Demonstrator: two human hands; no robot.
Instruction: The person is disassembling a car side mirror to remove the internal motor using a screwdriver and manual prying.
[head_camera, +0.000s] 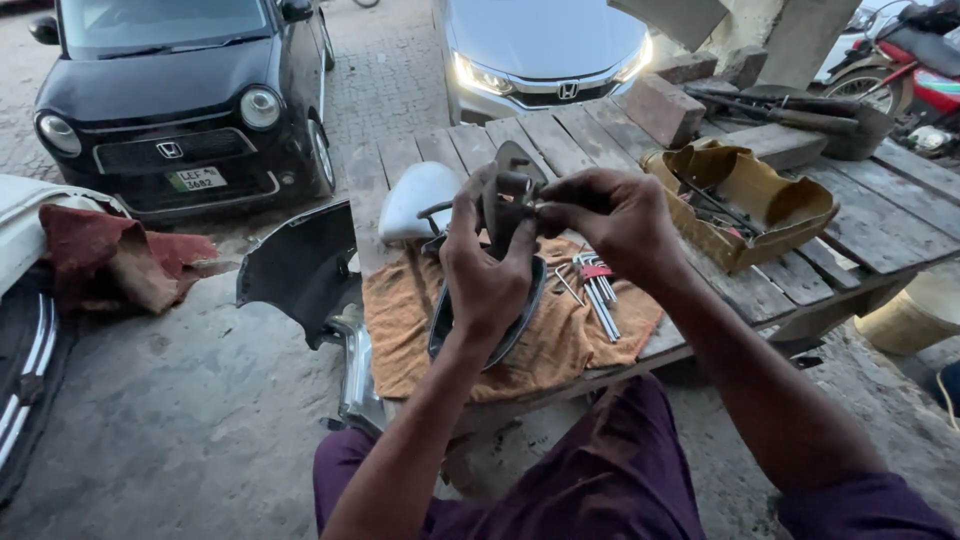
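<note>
My left hand (482, 270) grips a dark car side-mirror housing (510, 190), held upright above an orange cloth (560, 340). My right hand (615, 215) pinches a small part at the top of the housing, fingers closed on it. Under my hands a dark oval mirror frame (520, 315) lies on the cloth. A set of metal hex keys (597, 285) lies on the cloth just right of my hands. A white mirror cover (415, 200) rests on the wooden table (560, 135) to the left.
A tan open tool bag (745, 195) sits on the table at right, bricks and long tools behind it. A black car (180, 90) and a silver car (545, 45) stand beyond. A dark bumper piece (295, 265) leans left of the table.
</note>
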